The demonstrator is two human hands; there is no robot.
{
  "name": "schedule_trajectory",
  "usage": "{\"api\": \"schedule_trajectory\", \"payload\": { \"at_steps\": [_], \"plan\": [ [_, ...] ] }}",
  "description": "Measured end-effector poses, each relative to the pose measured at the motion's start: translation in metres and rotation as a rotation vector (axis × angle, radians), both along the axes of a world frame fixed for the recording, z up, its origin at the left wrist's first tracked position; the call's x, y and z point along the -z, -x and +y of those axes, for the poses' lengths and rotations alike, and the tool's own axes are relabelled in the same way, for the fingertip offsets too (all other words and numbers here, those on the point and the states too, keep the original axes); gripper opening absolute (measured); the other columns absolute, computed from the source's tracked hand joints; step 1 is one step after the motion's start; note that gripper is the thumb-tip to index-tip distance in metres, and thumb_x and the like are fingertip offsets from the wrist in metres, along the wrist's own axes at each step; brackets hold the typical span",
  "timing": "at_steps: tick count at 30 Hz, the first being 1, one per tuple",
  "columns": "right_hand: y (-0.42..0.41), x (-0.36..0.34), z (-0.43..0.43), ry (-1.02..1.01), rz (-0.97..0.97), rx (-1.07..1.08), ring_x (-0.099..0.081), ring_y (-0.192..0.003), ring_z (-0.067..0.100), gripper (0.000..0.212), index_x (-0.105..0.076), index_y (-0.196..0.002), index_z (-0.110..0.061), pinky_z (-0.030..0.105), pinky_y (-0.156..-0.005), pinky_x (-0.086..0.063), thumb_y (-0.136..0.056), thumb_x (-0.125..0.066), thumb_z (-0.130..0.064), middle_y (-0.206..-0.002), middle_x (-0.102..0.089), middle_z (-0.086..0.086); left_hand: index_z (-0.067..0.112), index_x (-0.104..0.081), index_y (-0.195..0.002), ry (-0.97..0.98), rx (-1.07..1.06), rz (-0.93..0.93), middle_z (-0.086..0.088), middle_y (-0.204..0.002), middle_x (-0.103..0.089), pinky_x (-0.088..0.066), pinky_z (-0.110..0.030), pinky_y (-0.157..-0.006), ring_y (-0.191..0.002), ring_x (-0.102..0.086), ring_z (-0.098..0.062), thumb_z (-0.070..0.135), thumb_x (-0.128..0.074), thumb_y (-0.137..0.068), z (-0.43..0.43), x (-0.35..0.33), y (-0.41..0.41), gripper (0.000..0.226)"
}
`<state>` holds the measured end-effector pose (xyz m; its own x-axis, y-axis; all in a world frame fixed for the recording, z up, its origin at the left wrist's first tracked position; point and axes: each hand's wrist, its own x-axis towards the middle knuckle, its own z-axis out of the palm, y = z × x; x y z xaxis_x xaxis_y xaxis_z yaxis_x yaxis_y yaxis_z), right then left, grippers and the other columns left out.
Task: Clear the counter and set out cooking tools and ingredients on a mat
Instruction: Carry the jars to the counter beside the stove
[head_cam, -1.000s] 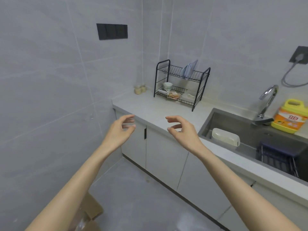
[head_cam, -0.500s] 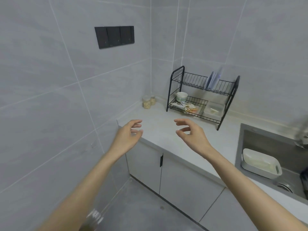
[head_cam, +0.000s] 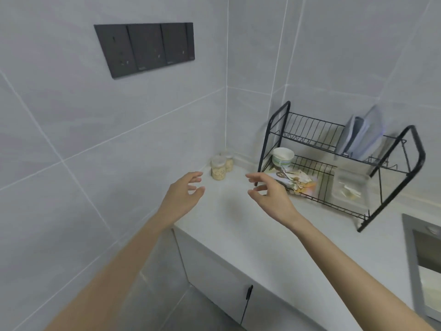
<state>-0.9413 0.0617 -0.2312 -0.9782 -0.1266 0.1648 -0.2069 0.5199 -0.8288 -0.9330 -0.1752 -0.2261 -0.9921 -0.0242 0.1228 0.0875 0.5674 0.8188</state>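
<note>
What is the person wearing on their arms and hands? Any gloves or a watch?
Nothing at all. The left hand and right hand are bare: no gloves, no rings that I can see. The left forearm and right forearm are bare too, as far as the picture shows: no sleeves, watch or bracelet.

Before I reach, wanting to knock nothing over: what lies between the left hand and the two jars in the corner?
Nothing: in the head view only a strip of bare counter separates the left hand from the jars.
</note>
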Motion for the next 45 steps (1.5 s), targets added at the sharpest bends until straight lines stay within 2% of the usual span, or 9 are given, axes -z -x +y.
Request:
{"api": "schedule_trajectory", "payload": {
  "at_steps": [8, 15, 20, 24, 27, 30, 35, 42, 45],
  "plan": [
    [0.123, 0.023, -0.019, -0.053, -0.077, 0.028, -0.056, -0.11, 0.015, 0.049, -0.05, -0.134, -0.024, 0.026, -0.09, -0.044, -0.088, -0.061, -0.012, -0.136, -0.05, -0.009, 0.023, -0.051, -0.131, -0.007, 0.007, -0.067, 0.008, -0.122, -0.057, -0.044, -0.02, -0.085, -0.104, -0.057, -0.011, 0.021, -0.065, -0.087, -0.008, 0.027, 0.116, 0.046],
    [0.218, 0.053, -0.03, -0.174, -0.107, 0.081, -0.053, -0.117, 0.022, 0.054, -0.045, -0.137, -0.023, 0.028, -0.093, -0.044, -0.088, -0.06, -0.009, -0.14, -0.047, 0.0, 0.024, -0.046, -0.136, -0.024, 0.042, -0.142, 0.008, -0.13, -0.051, -0.042, -0.024, -0.092, -0.111, -0.051, -0.012, 0.025, -0.072, -0.08, -0.012, 0.063, 0.208, 0.062],
    [0.279, 0.076, -0.044, -0.27, -0.149, 0.09, -0.048, -0.124, 0.023, 0.056, -0.042, -0.139, -0.021, 0.028, -0.102, -0.038, -0.088, -0.059, -0.008, -0.141, -0.045, 0.006, 0.016, -0.061, -0.104, -0.001, 0.145, -0.128, 0.015, -0.091, -0.062, -0.045, -0.027, -0.073, -0.084, -0.06, -0.011, 0.021, -0.071, -0.067, 0.001, 0.083, 0.266, 0.039],
    [0.324, 0.097, -0.054, -0.271, -0.218, 0.092, -0.05, -0.121, 0.027, 0.058, -0.042, -0.139, -0.018, 0.024, -0.096, -0.038, -0.086, -0.06, -0.006, -0.14, -0.046, 0.01, 0.014, -0.061, -0.101, 0.017, 0.109, -0.131, 0.008, -0.095, -0.065, -0.048, -0.029, -0.077, -0.087, -0.061, -0.013, 0.024, -0.071, -0.062, 0.01, 0.114, 0.304, 0.041],
    [0.349, 0.113, -0.06, -0.284, -0.276, 0.1, -0.047, -0.123, 0.027, 0.06, -0.041, -0.14, -0.016, 0.019, -0.094, -0.034, -0.084, -0.061, -0.006, -0.138, -0.047, 0.012, 0.014, -0.056, -0.11, 0.023, 0.071, -0.148, 0.006, -0.104, -0.062, -0.047, -0.028, -0.082, -0.096, -0.059, -0.014, 0.023, -0.077, -0.062, 0.016, 0.141, 0.32, 0.053],
    [0.369, 0.129, -0.066, -0.277, -0.32, 0.121, -0.047, -0.125, 0.028, 0.064, -0.042, -0.138, -0.017, 0.026, -0.099, -0.035, -0.08, -0.068, -0.014, -0.136, -0.049, 0.011, 0.018, -0.054, -0.112, 0.059, 0.008, -0.181, 0.004, -0.106, -0.063, -0.05, -0.032, -0.085, -0.1, -0.061, -0.018, 0.035, -0.073, -0.06, 0.021, 0.168, 0.335, 0.057],
    [0.388, 0.14, -0.076, -0.228, -0.318, 0.126, -0.048, -0.125, 0.025, 0.071, -0.044, -0.137, -0.017, 0.023, -0.1, -0.034, -0.073, -0.076, -0.017, -0.137, -0.048, 0.01, 0.027, -0.05, -0.12, 0.074, -0.021, -0.157, 0.015, -0.111, -0.06, -0.046, -0.024, -0.09, -0.105, -0.057, -0.005, 0.034, -0.074, -0.063, 0.027, 0.174, 0.341, 0.062],
    [0.386, 0.145, -0.078, -0.183, -0.268, 0.182, -0.054, -0.116, 0.018, 0.068, -0.052, -0.129, -0.022, 0.019, -0.092, -0.039, -0.067, -0.081, -0.023, -0.13, -0.054, 0.0, 0.037, -0.054, -0.103, -0.043, -0.042, -0.233, 0.018, -0.091, -0.063, -0.051, -0.022, -0.072, -0.084, -0.062, -0.004, 0.028, -0.077, -0.057, 0.025, 0.159, 0.34, 0.052],
    [0.377, 0.134, -0.073, -0.191, -0.234, 0.22, -0.054, -0.116, 0.018, 0.065, -0.051, -0.129, -0.025, 0.017, -0.088, -0.038, -0.069, -0.077, -0.02, -0.13, -0.053, -0.001, 0.035, -0.056, -0.103, -0.062, -0.059, -0.244, 0.018, -0.087, -0.061, -0.044, -0.014, -0.065, -0.08, -0.059, -0.005, 0.025, -0.081, -0.057, 0.025, 0.151, 0.336, 0.053]
  ]
}}
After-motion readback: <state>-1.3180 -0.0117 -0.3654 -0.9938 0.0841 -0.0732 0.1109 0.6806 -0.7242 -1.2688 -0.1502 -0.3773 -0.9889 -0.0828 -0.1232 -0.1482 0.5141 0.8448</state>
